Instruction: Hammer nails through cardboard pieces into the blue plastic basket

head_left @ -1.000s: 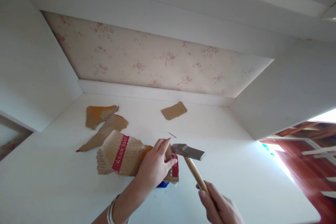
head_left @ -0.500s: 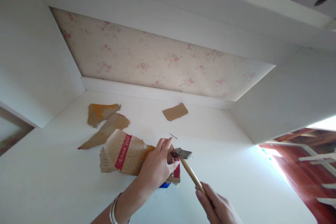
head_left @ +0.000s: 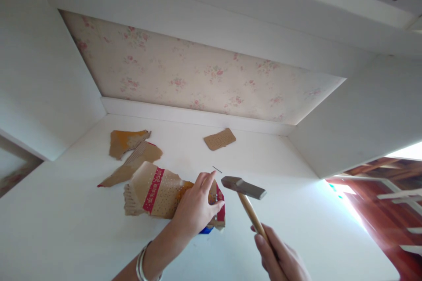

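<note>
My right hand (head_left: 280, 252) grips hammer (head_left: 246, 204) — handle (head_left: 253, 218) slants away leftward, head (head_left: 244, 187) just right of left hand (head_left: 194, 205), which rests on perforated cardboard (head_left: 165, 198) — can't tell if those fingers pinch anything.

Daylight comes from the right, burning out to white beyond the panel and glaring along the edge of the counter (head_left: 306, 215), while the left panel (head_left: 49, 74) sits in dim grey. Under the cardboard (head_left: 166, 197) the shadow is faint and soft. The outer edges stretch with wide-angle distortion, the red surface (head_left: 369, 219) is smeared, and fine print looks fuzzy.
</note>
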`<state>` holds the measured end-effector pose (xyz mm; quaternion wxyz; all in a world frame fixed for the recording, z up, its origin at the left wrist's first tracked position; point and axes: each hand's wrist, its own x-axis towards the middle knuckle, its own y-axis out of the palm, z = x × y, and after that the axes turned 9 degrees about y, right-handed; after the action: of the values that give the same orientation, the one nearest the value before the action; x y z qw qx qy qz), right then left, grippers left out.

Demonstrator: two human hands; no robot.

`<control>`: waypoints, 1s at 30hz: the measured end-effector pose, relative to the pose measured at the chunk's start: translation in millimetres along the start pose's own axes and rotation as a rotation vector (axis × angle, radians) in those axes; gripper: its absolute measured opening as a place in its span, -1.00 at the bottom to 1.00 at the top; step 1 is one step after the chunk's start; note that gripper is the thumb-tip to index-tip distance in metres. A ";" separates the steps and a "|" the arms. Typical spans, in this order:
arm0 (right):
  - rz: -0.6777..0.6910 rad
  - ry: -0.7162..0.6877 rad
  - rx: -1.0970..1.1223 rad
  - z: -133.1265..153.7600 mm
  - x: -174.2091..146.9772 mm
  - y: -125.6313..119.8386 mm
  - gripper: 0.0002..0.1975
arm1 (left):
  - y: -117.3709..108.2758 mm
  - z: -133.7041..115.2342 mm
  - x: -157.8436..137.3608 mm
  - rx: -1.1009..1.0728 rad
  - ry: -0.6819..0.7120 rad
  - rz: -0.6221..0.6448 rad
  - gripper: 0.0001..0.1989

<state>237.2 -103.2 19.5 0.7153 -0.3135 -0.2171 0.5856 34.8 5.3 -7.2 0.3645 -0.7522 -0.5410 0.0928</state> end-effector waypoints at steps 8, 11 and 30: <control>-0.043 0.087 -0.302 -45.7 36.6 -8.7 -0.61 | -1.2 1.0 0.5 0.002 0.010 -0.001 -0.34; -0.023 0.100 -0.458 -64.8 48.4 -1.7 -0.61 | -0.3 1.8 0.8 0.004 0.021 -0.004 -0.33; -0.054 -0.041 -0.751 -32.8 113.4 17.5 -0.63 | -1.3 -1.8 2.1 0.034 -0.026 -0.040 -0.69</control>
<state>272.1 3.0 -22.5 0.5613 -0.5362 -0.4393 0.4522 35.6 6.6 -4.5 0.3721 -0.7335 -0.5591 0.1042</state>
